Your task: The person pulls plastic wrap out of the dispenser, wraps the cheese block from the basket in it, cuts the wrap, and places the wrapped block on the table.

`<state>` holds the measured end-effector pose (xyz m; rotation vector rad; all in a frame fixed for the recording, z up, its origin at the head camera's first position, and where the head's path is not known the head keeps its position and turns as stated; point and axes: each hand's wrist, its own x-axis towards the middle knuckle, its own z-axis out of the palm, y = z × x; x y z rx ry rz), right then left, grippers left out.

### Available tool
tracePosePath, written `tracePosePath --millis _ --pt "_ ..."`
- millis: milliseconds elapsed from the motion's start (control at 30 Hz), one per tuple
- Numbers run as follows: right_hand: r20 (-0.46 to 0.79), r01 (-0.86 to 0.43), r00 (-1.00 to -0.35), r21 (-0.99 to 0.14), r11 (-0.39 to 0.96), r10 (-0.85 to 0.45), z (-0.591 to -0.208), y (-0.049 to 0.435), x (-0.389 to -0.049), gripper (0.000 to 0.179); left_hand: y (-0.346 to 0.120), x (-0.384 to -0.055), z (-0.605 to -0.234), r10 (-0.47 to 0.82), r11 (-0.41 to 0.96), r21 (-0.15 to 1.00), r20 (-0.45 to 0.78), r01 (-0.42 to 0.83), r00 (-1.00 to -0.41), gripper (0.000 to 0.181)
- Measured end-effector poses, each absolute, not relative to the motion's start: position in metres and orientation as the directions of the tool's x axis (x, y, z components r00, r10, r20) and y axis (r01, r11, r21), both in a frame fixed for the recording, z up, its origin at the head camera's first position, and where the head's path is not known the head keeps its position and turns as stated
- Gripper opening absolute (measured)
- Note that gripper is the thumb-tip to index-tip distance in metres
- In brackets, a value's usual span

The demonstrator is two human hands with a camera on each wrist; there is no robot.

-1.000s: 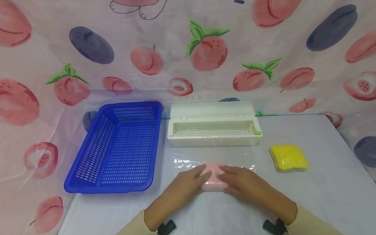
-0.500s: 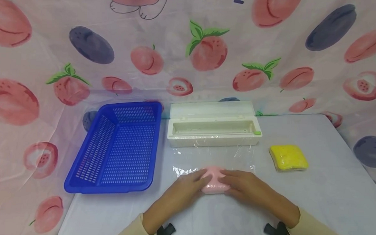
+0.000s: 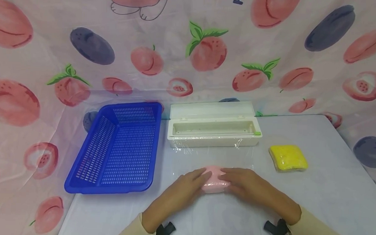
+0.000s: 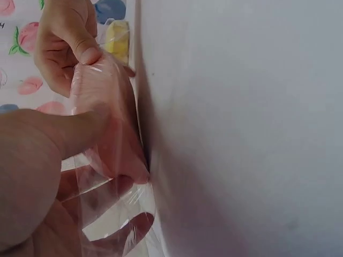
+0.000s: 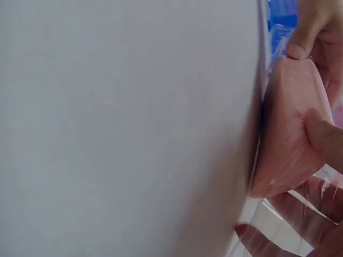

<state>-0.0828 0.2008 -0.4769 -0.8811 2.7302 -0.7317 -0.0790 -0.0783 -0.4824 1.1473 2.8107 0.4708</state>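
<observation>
Between both hands, low over the white tabletop, lies a rounded pink block (image 3: pixel 216 185) with clear cling film over it. My left hand (image 3: pixel 185 188) grips its left end, thumb pressed on the pink face. The right hand (image 3: pixel 247 185) holds the opposite end in the same way. Loose film (image 4: pixel 115 225) stretches over the left fingers in the left wrist view, and more spreads past the block (image 5: pixel 295 128) in the right wrist view. From the block a clear sheet (image 3: pixel 213 157) runs back to the white film dispenser (image 3: pixel 212 142), whose lid stands raised.
To the left stands a blue plastic basket (image 3: pixel 150 185) with perforated sides. A yellow block (image 3: pixel 288 158) in shiny clear wrap rests on the table (image 3: pixel 331 191) at the right. Behind hangs a fruit-print cloth (image 3: pixel 166 33).
The pink block and both hands have shifted slightly toward the person. Glints and creases on the film sheet have changed; the dispenser, basket and yellow block stay put.
</observation>
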Motion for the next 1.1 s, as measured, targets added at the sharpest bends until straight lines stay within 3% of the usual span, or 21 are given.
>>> tracePosePath --millis 133,300,500,700,967,1100 --pt "-0.018 -0.467 -0.812 -0.581 0.667 -0.584 -0.478 0.203 -0.095 0.036 -0.078 -0.087 -0.481 0.699 0.663 0.357 0.019 0.658 -0.715 0.055" --pt "-0.027 -0.398 -0.834 -0.663 0.634 -0.551 -0.479 0.205 -0.106 0.042 -0.075 -0.099 -0.482 0.684 0.664 0.405 0.011 0.628 -0.73 0.07" --pt "-0.002 -0.365 -0.857 -0.705 0.608 -0.516 -0.481 0.202 -0.115 0.054 -0.065 -0.115 -0.484 0.609 0.674 0.474 0.077 0.567 -0.789 0.053" --pt "0.027 -0.353 -0.874 -0.722 0.595 -0.486 -0.486 0.199 -0.129 0.075 -0.063 -0.127 -0.48 0.56 0.654 0.591 0.041 0.472 -0.828 0.041" --pt "0.024 -0.289 -0.919 -0.721 0.629 -0.395 -0.487 0.191 -0.143 0.044 -0.058 -0.141 -0.487 0.442 0.637 0.676 0.073 0.37 -0.894 0.034" --pt "-0.031 -0.227 -0.932 -0.727 0.648 -0.361 -0.488 0.188 -0.149 0.042 -0.055 -0.144 -0.489 0.379 0.65 0.695 0.052 0.306 -0.924 0.037"
